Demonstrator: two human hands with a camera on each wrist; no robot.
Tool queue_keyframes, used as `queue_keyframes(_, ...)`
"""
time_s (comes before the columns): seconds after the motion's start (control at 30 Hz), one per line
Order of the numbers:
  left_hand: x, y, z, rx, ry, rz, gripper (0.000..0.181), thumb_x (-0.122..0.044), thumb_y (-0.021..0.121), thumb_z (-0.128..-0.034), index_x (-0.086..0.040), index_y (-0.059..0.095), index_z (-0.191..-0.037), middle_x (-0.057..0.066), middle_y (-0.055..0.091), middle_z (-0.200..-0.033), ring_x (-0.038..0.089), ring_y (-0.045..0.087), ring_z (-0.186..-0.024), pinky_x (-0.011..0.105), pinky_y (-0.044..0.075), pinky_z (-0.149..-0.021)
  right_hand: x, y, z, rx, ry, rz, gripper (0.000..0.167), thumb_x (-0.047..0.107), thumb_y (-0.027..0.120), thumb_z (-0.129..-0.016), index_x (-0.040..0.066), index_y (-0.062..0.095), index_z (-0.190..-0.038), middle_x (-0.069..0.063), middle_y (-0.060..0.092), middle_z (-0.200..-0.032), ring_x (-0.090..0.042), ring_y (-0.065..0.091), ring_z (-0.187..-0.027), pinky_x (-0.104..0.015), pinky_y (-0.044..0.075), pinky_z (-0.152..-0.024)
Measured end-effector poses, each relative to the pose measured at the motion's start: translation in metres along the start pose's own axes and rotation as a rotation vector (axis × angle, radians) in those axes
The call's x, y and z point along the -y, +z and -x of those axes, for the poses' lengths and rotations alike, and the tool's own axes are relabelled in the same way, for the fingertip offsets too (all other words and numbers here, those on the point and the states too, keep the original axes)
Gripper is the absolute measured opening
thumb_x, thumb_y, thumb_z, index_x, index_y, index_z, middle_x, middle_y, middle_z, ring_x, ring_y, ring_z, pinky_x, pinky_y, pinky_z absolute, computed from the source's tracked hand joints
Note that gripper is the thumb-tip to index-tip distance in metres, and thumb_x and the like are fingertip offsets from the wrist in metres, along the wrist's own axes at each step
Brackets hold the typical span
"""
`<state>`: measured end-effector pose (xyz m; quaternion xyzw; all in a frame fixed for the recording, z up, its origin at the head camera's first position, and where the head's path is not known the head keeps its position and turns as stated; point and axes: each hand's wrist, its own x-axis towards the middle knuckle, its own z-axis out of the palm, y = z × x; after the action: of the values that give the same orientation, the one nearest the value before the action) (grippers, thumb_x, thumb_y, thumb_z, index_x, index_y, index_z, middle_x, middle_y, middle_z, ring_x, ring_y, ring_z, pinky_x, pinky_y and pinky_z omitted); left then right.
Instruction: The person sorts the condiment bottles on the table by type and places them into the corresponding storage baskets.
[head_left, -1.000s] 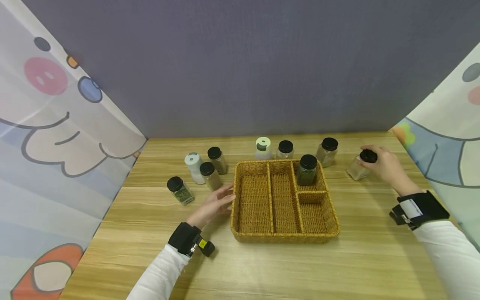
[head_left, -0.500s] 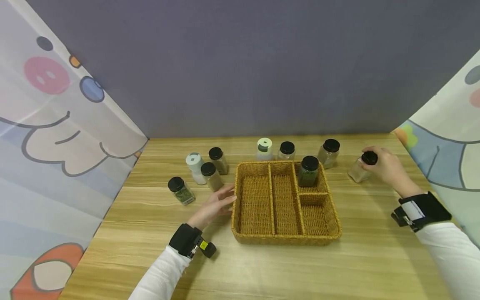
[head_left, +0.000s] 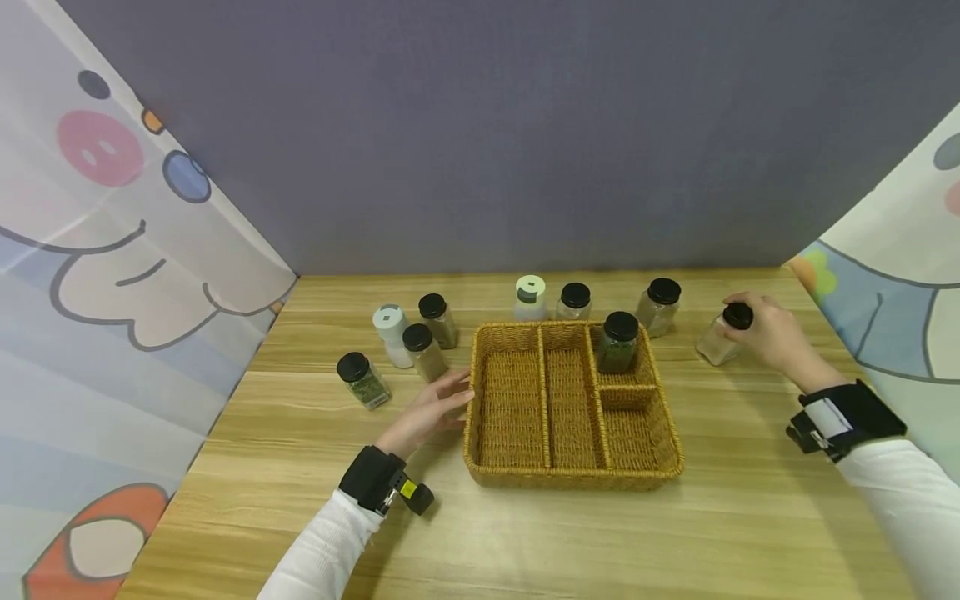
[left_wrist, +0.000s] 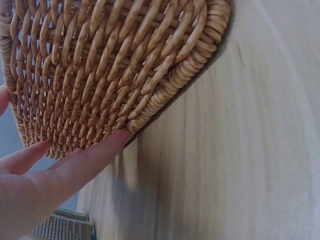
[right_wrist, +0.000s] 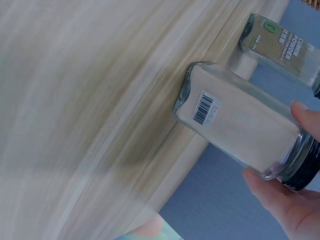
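Head view showed a wooden table [head_left: 570, 542] bearing a wicker basket [head_left: 570, 479], the left hand [head_left: 426, 417] touching its left wall with extended fingers, the right hand [head_left: 776, 337] pinching a black-lidded jar [head_left: 716, 342] near its top, right of the basket.

The bare left hand [head_left: 426, 417] is held forward, its fingers loosely extended and spread; by the bare right hand [head_left: 776, 337], stretched farther forward, a pinch is formed. Long white sleeves [head_left: 326, 542] and black wristbands [head_left: 855, 414] are worn.
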<state>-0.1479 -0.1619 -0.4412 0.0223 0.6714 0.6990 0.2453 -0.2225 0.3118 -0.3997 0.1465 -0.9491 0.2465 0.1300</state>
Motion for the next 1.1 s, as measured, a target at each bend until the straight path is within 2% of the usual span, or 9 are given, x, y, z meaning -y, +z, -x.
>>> queue_keyframes(0.27,-0.015,0.007,0.008,0.022,-0.013,-0.008,0.057,-0.007,0.043,-0.0914,0.001,0.013,-0.140,0.028,0.020,-0.139,0.043,0.028,-0.124,0.053,0.034,-0.096,-0.002,0.000,-0.003,-0.010,-0.106,0.015,0.041,-0.004,0.073,-0.064,-0.010,0.053,-0.100,-0.033,0.054,-0.091,-0.048,0.049,-0.085,-0.056,0.040,-0.067)
queue_keyframes(0.43,-0.003,0.001,0.001,0.014,-0.002,-0.008,0.058,-0.010,0.045,-0.0913,-0.002,0.015,-0.140,0.026,0.022,-0.139,0.041,0.031,-0.123,0.052,0.037,-0.093,0.004,-0.004,-0.003,0.016,-0.141,0.010,0.044,-0.004,0.073,-0.063,-0.010,0.053,-0.101,-0.033,0.054,-0.094,-0.047,0.049,-0.086,-0.054,0.042,-0.066)
queue_keyframes(0.67,0.000,0.000,0.000,0.011,0.001,0.001,0.058,-0.009,0.046,-0.0905,-0.003,0.016,-0.140,0.025,0.022,-0.140,0.040,0.030,-0.123,0.052,0.036,-0.094,0.019,-0.012,-0.003,0.017,-0.211,-0.003,0.044,-0.007,0.072,-0.063,-0.009,0.053,-0.102,-0.029,0.055,-0.093,-0.042,0.053,-0.082,-0.048,0.045,-0.061)
queue_keyframes(0.97,-0.002,-0.001,0.000,0.019,-0.003,0.008,0.058,-0.011,0.045,-0.0913,-0.003,0.014,-0.140,0.025,0.021,-0.140,0.040,0.030,-0.124,0.052,0.036,-0.094,0.039,-0.023,-0.004,-0.024,-0.316,-0.003,0.047,-0.008,0.075,-0.058,-0.004,0.055,-0.100,-0.022,0.058,-0.091,-0.035,0.055,-0.081,-0.020,0.040,-0.063)
queue_keyframes(1.1,0.001,-0.001,0.000,0.012,-0.007,-0.004,0.060,-0.012,0.048,-0.0898,-0.003,0.017,-0.140,0.024,0.023,-0.139,0.039,0.031,-0.123,0.050,0.037,-0.094,0.048,-0.028,-0.005,-0.015,-0.343,0.008,0.047,-0.006,0.076,-0.058,-0.002,0.056,-0.100,-0.021,0.059,-0.091,-0.034,0.057,-0.079,-0.025,0.045,-0.062)
